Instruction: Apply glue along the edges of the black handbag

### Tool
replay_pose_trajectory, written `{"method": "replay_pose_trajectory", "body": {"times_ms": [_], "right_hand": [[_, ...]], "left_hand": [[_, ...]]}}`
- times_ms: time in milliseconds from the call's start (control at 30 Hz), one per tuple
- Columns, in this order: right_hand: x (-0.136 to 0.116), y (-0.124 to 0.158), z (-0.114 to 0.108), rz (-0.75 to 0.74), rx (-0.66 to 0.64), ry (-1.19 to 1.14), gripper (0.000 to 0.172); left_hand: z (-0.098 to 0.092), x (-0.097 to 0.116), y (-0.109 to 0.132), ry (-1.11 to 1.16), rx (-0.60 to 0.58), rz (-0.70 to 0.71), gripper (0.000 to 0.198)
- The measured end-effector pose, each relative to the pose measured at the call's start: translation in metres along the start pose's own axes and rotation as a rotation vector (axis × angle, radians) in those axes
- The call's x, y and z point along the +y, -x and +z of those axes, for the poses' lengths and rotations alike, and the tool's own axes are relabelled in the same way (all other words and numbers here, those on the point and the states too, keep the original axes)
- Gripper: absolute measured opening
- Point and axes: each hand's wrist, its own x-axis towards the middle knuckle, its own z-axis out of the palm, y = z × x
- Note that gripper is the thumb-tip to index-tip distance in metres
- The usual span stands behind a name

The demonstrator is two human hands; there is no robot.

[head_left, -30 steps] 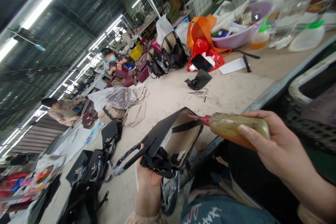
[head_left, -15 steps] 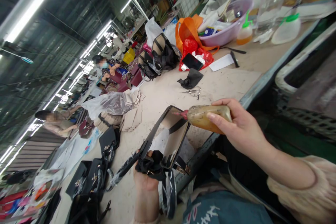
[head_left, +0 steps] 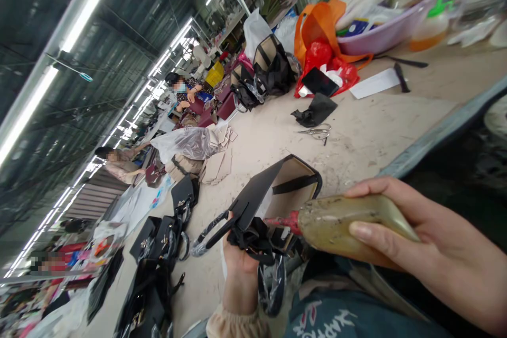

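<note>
while the right hand (head_left: pixel 431 259) closes around a soft squeeze bottle (head_left: pixel 348 222) of amber glue, thumb along its near side and fingers wrapped over the top, the bottle's red nozzle (head_left: pixel 285 223) points left at the mouth of a black handbag (head_left: pixel 273 190). the left hand (head_left: pixel 236 260), just below, is clenched on the bag's bunched strap and lower corner, a grip that keeps the bag tilted with its opening and tan lining turned toward the nozzle. the bag is held up over the near edge of the table (head_left: pixel 356 142), above the person's lap, and whether it rests on that edge i cannot tell. the metal edge strip (head_left: pixel 435 129) runs diagonally just behind the bottle, so the right hand's open room lies on the lap side. past it the tabletop is bare around a pair of scissors (head_left: pixel 317 132) and a black scrap (head_left: pixel 316 111), both well apart from the hands. to the left, more black bags (head_left: pixel 158 232) crowd the far side near a clear plastic sack (head_left: pixel 186 143). farther off sit a red bag (head_left: pixel 322 58), an orange bag (head_left: pixel 317 24) and a purple basin (head_left: pixel 380 37), and two co-workers (head_left: pixel 180 87) bend over the long table.
</note>
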Motion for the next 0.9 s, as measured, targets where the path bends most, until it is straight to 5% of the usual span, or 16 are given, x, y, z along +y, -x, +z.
{"method": "replay_pose_trajectory", "body": {"times_ms": [200, 533, 767, 900], "right_hand": [[-0.009, 0.001, 0.016, 0.039, -0.086, -0.153, 0.030], [0.002, 0.013, 0.020, -0.054, -0.145, -0.011, 0.032], [-0.003, 0.011, 0.015, -0.162, -0.152, 0.148, 0.027], [-0.008, 0.007, 0.016, -0.195, -0.130, 0.144, 0.025]], "left_hand": [[0.001, -0.002, 0.004, 0.042, 0.111, -0.018, 0.040], [-0.008, -0.004, -0.002, 0.030, 0.158, -0.048, 0.031], [-0.002, -0.004, 0.002, 0.011, 0.192, -0.041, 0.048], [-0.011, -0.006, -0.001, -0.003, 0.159, -0.036, 0.036]]}}
